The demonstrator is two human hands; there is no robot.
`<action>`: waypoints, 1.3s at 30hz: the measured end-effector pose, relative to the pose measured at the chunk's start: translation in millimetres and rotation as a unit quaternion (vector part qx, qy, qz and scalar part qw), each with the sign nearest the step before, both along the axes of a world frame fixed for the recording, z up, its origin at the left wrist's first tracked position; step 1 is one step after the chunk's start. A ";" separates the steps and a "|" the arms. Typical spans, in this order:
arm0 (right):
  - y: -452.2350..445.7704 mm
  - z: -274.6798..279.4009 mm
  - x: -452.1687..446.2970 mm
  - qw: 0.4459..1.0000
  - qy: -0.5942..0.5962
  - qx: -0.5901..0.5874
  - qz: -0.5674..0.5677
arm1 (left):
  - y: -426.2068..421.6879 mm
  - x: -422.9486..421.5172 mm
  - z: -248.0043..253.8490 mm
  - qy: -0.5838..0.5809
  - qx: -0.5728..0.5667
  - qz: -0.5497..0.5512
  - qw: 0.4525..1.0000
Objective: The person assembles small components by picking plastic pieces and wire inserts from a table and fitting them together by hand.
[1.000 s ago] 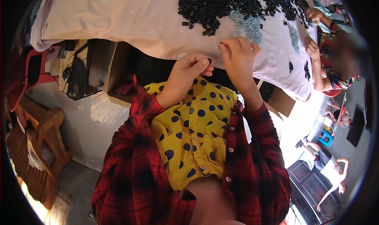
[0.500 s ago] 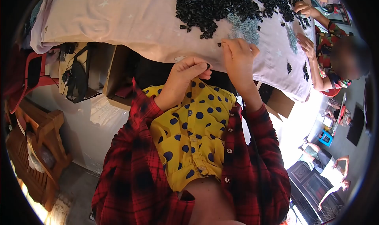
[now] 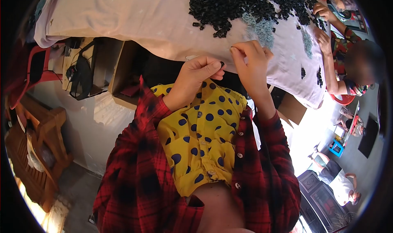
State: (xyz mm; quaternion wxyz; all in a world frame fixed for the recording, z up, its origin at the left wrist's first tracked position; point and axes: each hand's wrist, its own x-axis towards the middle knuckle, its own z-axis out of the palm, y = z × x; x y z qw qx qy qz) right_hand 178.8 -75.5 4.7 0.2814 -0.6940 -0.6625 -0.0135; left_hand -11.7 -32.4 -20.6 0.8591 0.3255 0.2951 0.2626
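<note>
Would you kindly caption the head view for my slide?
Left hand pinching a small black piece, right hand beside it, black parts heaped on cloth.

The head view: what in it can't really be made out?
All in the head view:
- Black piece: its full shape; small and partly covered by the left hand.
- Right hand: whether it pinches anything; too small to tell at the fingertips.
- Pile of black pieces: its far extent; cut off by the top edge.
- Co-worker's head: blurred.

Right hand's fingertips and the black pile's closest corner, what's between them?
Just bare pale cloth between the right fingertips and black pile, in the head view.
</note>
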 end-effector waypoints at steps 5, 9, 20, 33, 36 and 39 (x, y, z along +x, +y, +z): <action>-11.2 20.0 -16.8 0.986 0.156 -0.004 0.049 | -2.4 2.1 -3.9 -0.010 0.022 0.018 1.000; -14.8 22.0 -24.2 0.982 0.186 -0.010 0.043 | -3.6 3.0 -3.4 -0.017 0.045 0.033 0.998; -17.7 20.1 -23.3 0.976 0.209 -0.028 0.048 | -4.8 2.0 -2.6 -0.002 0.069 0.029 0.997; -22.8 21.8 -20.1 0.956 0.270 -0.102 0.053 | -7.5 1.4 -0.4 0.025 0.061 0.019 0.998; -24.0 27.5 -21.7 0.977 0.186 -0.084 0.062 | -8.7 2.0 0.4 0.027 0.047 0.018 0.998; -26.5 29.6 -24.0 0.986 0.138 -0.072 0.067 | -9.5 2.3 0.4 0.026 0.045 0.021 0.998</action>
